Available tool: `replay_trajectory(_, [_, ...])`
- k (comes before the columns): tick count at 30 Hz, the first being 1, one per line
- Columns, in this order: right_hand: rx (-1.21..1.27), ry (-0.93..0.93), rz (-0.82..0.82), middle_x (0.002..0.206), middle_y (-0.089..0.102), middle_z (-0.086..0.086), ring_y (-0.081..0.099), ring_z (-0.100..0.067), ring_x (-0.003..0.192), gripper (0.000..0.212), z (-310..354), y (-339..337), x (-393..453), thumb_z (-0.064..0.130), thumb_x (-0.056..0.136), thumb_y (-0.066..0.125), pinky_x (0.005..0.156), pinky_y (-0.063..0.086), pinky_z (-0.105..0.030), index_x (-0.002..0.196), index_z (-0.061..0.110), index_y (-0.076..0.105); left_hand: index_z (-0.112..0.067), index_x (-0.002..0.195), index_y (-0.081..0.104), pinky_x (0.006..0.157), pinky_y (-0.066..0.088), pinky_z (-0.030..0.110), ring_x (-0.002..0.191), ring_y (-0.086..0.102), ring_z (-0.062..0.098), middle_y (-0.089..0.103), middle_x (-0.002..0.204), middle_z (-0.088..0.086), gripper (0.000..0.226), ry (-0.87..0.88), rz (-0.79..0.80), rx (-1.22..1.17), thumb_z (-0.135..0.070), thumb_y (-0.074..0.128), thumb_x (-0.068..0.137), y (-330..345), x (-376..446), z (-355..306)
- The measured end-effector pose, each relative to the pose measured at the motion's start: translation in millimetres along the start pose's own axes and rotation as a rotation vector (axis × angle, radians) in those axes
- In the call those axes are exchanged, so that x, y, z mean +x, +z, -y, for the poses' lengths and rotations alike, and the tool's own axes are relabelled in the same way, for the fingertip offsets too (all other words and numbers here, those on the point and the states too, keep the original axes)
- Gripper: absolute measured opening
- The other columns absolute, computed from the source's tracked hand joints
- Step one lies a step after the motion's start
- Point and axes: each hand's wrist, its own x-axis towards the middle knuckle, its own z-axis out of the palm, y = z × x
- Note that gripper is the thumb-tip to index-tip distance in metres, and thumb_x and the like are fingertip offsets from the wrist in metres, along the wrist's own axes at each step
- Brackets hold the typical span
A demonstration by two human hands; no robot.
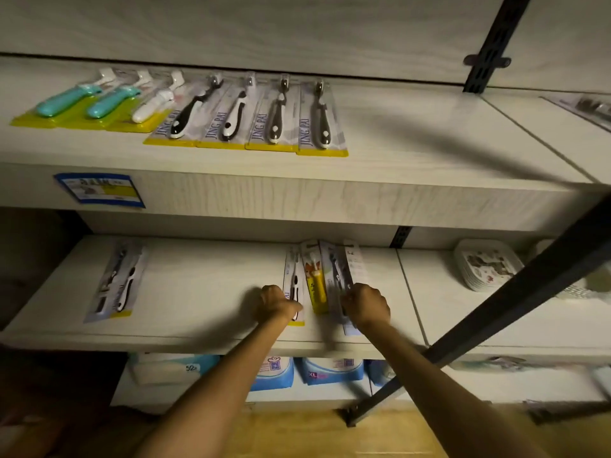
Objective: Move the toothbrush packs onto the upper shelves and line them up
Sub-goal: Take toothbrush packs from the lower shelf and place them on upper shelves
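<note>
Fingers of both hands curl onto packs on the lower shelf [205, 292]: the left hand [276, 304] pinches a black-and-white toothbrush pack [294, 282], the right hand [365, 305] grips a dark toothbrush pack [337, 272], with an orange pack [315, 285] between them. Seven packs already sit in a row on the upper shelf [429, 137]. This looks like the pick-up step; next comes lifting both packs and setting them beside the rightmost pack [322, 120].

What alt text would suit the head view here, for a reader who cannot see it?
Both hands reach onto the lower shelf: the left hand grips a black-and-white toothbrush pack, the right hand grips another pack, with a yellow pack between. Seven packs lie in a row on the upper shelf.
</note>
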Motion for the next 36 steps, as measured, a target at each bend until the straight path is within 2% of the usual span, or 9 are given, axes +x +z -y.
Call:
replay_trajectory(6, [-0.001, 0.071, -0.045, 0.098, 0.067, -0.004, 0.060, -0.020, 0.080, 0.037, 12.6, 17.6, 0.5, 0.046, 0.095, 0.059, 0.070, 0.047, -0.029, 0.115, 0.016, 0.065, -0.010, 0.104, 0.063, 0.071, 0.056, 0.030, 0.088, 0.067, 0.024, 0.068, 0.100, 0.006, 0.052, -0.077, 0.124, -0.149, -0.037, 0.083, 0.065, -21.8, 4.2, 30.2])
replay_trajectory(12, [-0.002, 0.128, -0.056, 0.102, 0.068, -0.007, 0.060, -0.021, 0.081, 0.042, 17.6, 19.1, 0.5, 0.048, 0.094, 0.061, 0.071, 0.050, -0.030, 0.116, 0.012, 0.064, -0.006, 0.098, 0.067, 0.056, 0.061, 0.036, 0.078, 0.070, 0.025, 0.073, 0.098, 0.014, 0.032, -0.104, 0.209, -0.549, -0.012, 0.087, 0.074, -35.3, 9.4, 55.3])
replay_trajectory(19, [0.172, 0.183, -0.076, 0.093, 0.063, -0.004, 0.061, -0.021, 0.079, 0.042, 25.9, 18.1, -0.2, 0.051, 0.093, 0.062, 0.068, 0.047, -0.030, 0.109, 0.012, 0.065, -0.015, 0.096, 0.063, 0.064, 0.060, 0.037, 0.085, 0.069, 0.024, 0.072, 0.100, 0.008, 0.021, -0.016, 0.277, -0.711, -0.004, 0.076, 0.084, -55.3, 5.4, 82.6])
replay_trajectory(22, [0.226, 0.193, -0.083, 0.093, 0.063, -0.006, 0.060, -0.022, 0.077, 0.041, 35.6, 17.8, 1.1, 0.052, 0.090, 0.065, 0.068, 0.046, -0.030, 0.101, 0.013, 0.063, -0.018, 0.105, 0.064, 0.081, 0.055, 0.036, 0.098, 0.069, 0.024, 0.073, 0.110, 0.005, 0.030, 0.027, 0.295, -0.710, -0.005, 0.079, 0.082, -57.2, 7.9, 92.9])
replay_trajectory(26, [0.678, 0.322, 0.023, 0.096, 0.067, -0.011, 0.065, -0.025, 0.079, 0.038, 44.1, 14.0, 2.6, 0.033, 0.091, 0.070, 0.067, 0.056, -0.032, 0.114, 0.004, 0.061, -0.024, 0.108, 0.063, 0.089, 0.056, 0.040, 0.104, 0.069, 0.022, 0.073, 0.113, 0.003, 0.037, 0.034, 0.358, -0.747, -0.002, 0.078, 0.082, -62.5, -0.1, 99.2])
replay_trajectory(28, [0.928, 0.369, 0.071, 0.087, 0.063, -0.013, 0.064, -0.025, 0.071, 0.030, 46.1, 7.2, -1.5, 0.015, 0.092, 0.069, 0.051, 0.056, -0.027, 0.114, -0.001, 0.056, -0.025, 0.112, 0.063, 0.082, 0.057, 0.035, 0.103, 0.069, 0.018, 0.074, 0.112, 0.000, 0.042, 0.069, 0.389, -0.757, 0.000, 0.077, 0.082, -66.9, -6.7, 101.7])
replay_trajectory(30, [1.019, 0.391, 0.139, 0.077, 0.059, -0.013, 0.060, -0.023, 0.063, 0.018, 47.2, 3.8, -8.4, 0.003, 0.093, 0.064, 0.036, 0.045, -0.020, 0.107, -0.003, 0.055, -0.024, 0.118, 0.064, 0.077, 0.057, 0.032, 0.100, 0.070, 0.015, 0.075, 0.108, -0.004, 0.045, 0.100, 0.410, -0.764, 0.001, 0.076, 0.082, -71.5, -13.2, 105.4])
replay_trajectory(33, [1.128, 0.350, 0.244, 0.076, 0.068, -0.015, 0.068, -0.023, 0.062, 0.034, 43.7, 13.3, -16.9, 0.003, 0.089, 0.071, 0.049, 0.053, -0.025, 0.118, -0.012, 0.061, -0.026, 0.116, 0.064, 0.084, 0.059, 0.040, 0.097, 0.072, 0.013, 0.077, 0.101, -0.007, 0.045, 0.136, 0.425, -0.767, 0.001, 0.076, 0.082, -76.9, -23.2, 110.2])
replay_trajectory(36, [1.214, 0.299, 0.292, 0.092, 0.071, -0.013, 0.070, -0.020, 0.077, 0.030, 43.0, 25.1, -35.6, 0.018, 0.088, 0.075, 0.064, 0.056, -0.031, 0.111, 0.002, 0.067, -0.025, 0.113, 0.063, 0.090, 0.056, 0.045, 0.089, 0.073, 0.008, 0.078, 0.096, -0.007, 0.043, 0.164, 0.440, -0.758, 0.003, 0.075, 0.083, -80.8, -31.7, 117.7])
